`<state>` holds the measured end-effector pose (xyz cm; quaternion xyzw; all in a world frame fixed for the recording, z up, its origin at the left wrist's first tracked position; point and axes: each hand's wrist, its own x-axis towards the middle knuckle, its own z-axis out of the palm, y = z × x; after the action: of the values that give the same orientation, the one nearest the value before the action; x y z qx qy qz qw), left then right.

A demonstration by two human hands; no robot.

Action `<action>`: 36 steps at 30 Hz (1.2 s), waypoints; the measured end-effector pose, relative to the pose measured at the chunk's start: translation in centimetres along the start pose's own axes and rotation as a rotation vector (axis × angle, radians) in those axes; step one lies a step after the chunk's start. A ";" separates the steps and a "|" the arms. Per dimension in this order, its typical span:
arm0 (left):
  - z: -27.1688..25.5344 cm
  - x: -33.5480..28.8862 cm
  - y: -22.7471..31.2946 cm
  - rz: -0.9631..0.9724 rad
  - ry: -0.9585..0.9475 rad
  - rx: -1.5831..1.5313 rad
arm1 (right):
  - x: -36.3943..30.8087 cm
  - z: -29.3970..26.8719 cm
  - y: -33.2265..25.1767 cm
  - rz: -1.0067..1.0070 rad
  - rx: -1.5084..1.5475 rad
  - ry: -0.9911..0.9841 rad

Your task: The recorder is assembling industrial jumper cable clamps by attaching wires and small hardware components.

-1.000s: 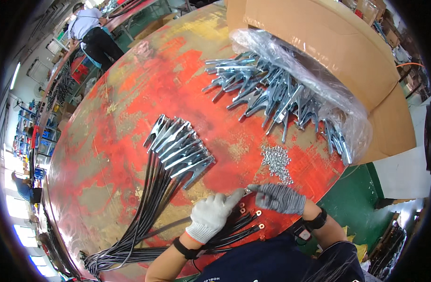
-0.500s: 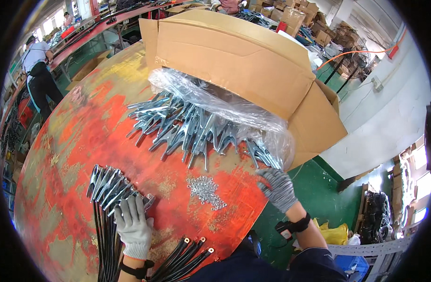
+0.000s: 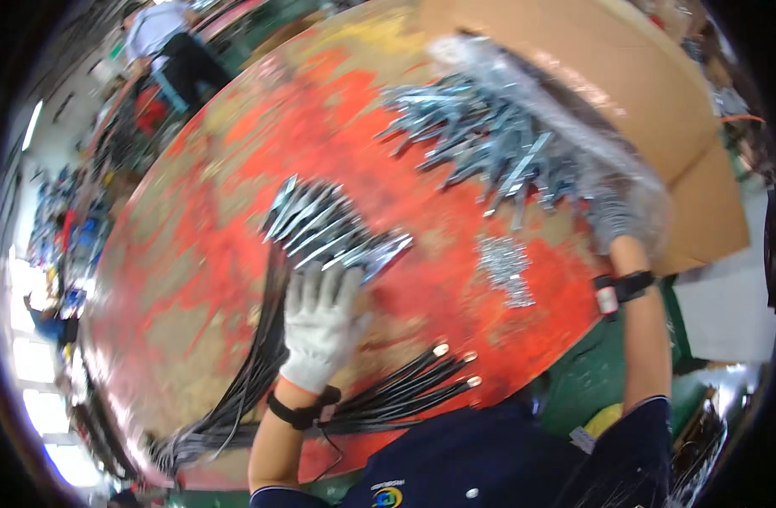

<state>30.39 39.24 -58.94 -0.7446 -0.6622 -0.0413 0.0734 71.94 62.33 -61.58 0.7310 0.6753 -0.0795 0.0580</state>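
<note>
My left hand, in a white glove, lies palm down with fingers stretched, at the lower edge of a row of metal clamps. Black cables run down from that row. My right hand, in a grey glove, is at the near right end of a heap of silvery clamps, beside the clear plastic bag. Its fingers are blurred and partly hidden, so I cannot tell whether they grip a clamp. Between the hands lies a patch of small metal nuts or rings.
An open cardboard box lies on its side at the far right, the clamps spilling from it. More black cables with copper-coloured end lugs lie near my body. The round table has worn red paint. A person stands at the far left.
The view has swung left, so the table's things sit farther right. My right hand has moved from the table's edge to the heap's end. My left hand stays by the clamp row.
</note>
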 end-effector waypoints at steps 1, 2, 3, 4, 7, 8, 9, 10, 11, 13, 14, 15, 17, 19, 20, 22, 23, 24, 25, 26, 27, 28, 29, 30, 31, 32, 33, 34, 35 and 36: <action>-1.2 -1.7 -0.4 -0.005 -0.025 -0.061 | 1.1 0.4 1.4 -0.038 0.007 0.054; -1.9 -3.4 -0.6 -0.026 -0.004 -0.076 | 1.6 1.1 3.5 -0.065 0.047 0.126; -2.7 -4.8 -0.8 -0.097 -0.178 -0.190 | 2.0 2.3 4.6 -0.099 0.103 0.166; -2.0 -7.8 -0.9 -0.080 -0.161 -0.244 | 2.1 2.5 6.0 -0.125 0.200 0.197; -2.6 -13.0 1.2 -0.136 -0.490 -0.333 | 1.5 2.5 8.8 -0.122 0.468 0.230; -2.1 -15.6 1.6 -0.151 -0.356 -0.344 | 1.0 1.6 8.0 -0.121 0.566 0.224; -2.0 -17.0 2.0 -0.178 -0.301 -0.299 | 0.7 1.8 7.6 -0.111 0.668 0.222; -2.2 -17.5 2.7 -0.190 -0.258 -0.241 | 0.9 2.7 8.0 -0.091 0.789 0.203; -2.3 -18.2 2.3 -0.209 -0.260 -0.244 | 0.6 2.5 7.4 -0.078 0.899 0.197; -3.0 -19.5 0.8 -0.288 -0.240 -0.284 | -0.2 2.3 6.1 -0.058 1.100 0.178; -2.9 -20.4 -0.1 -0.363 -0.281 -0.231 | -0.5 2.1 5.7 -0.056 1.185 0.170; -2.4 -21.7 -1.6 -0.379 -0.333 -0.134 | -0.8 2.0 5.0 -0.055 1.269 0.164; -3.4 -22.2 -4.1 -0.281 -0.438 0.036 | -1.5 1.6 4.2 -0.059 1.387 0.153; -3.4 -22.0 -5.3 -0.190 -0.432 0.060 | -2.3 0.9 3.4 -0.072 1.482 0.144; -3.4 -20.9 -5.5 -0.051 -0.482 0.045 | -2.6 1.1 3.7 -0.065 1.524 0.142; -3.1 -19.3 -5.8 0.105 -0.524 0.025 | -3.2 1.6 4.4 -0.058 1.597 0.139; -2.8 -18.8 -6.0 0.145 -0.583 0.044 | -3.5 1.5 4.5 -0.056 1.615 0.141; -2.4 -18.2 -6.2 0.193 -0.633 0.061 | -4.0 1.1 5.4 -0.047 1.599 0.167; -2.2 -18.1 -6.1 0.193 -0.675 0.068 | -4.7 1.4 5.7 -0.117 1.701 0.046; -2.3 -17.5 -6.1 0.222 -0.659 0.051 | -5.5 2.0 5.6 -0.186 1.795 -0.075; -2.5 -16.7 -6.0 0.204 -0.707 0.035 | -6.3 2.8 5.6 -0.257 1.885 -0.197; -2.5 -16.1 -6.2 0.186 -0.756 0.022 | -6.9 3.8 5.5 -0.331 1.971 -0.324; -1.9 -16.1 -6.5 0.119 -0.756 -0.097 | -8.0 5.6 6.0 -0.263 1.933 -0.215; -1.6 -15.6 -6.0 0.153 -0.741 -0.110 | -9.2 6.4 6.3 -0.194 1.888 -0.105; -1.4 -15.3 -5.1 0.019 -0.668 -0.257 | -11.8 5.0 2.4 -0.137 1.899 -0.134; -1.3 -15.2 -4.5 -0.134 -0.592 -0.402 | -13.7 3.6 -1.7 -0.092 1.910 -0.181; -1.3 -14.9 -3.4 -0.186 -0.569 -0.476 | -14.1 3.8 -1.1 -0.119 1.539 -0.298; -1.5 -12.8 -1.8 -0.230 -0.645 -0.553 | -14.8 4.7 -0.1 -0.118 1.165 -0.389; -1.1 -11.1 -0.1 -0.225 -0.608 -0.592 | -15.7 4.5 -1.0 -0.203 1.147 -0.401; -0.6 -9.7 1.5 -0.223 -0.573 -0.629 | -16.9 4.2 -3.1 -0.289 1.130 -0.418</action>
<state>30.71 29.45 -59.96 -0.6360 -0.6874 -0.0402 -0.3484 67.43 45.29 -62.31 0.5189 0.5954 -0.5731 -0.2183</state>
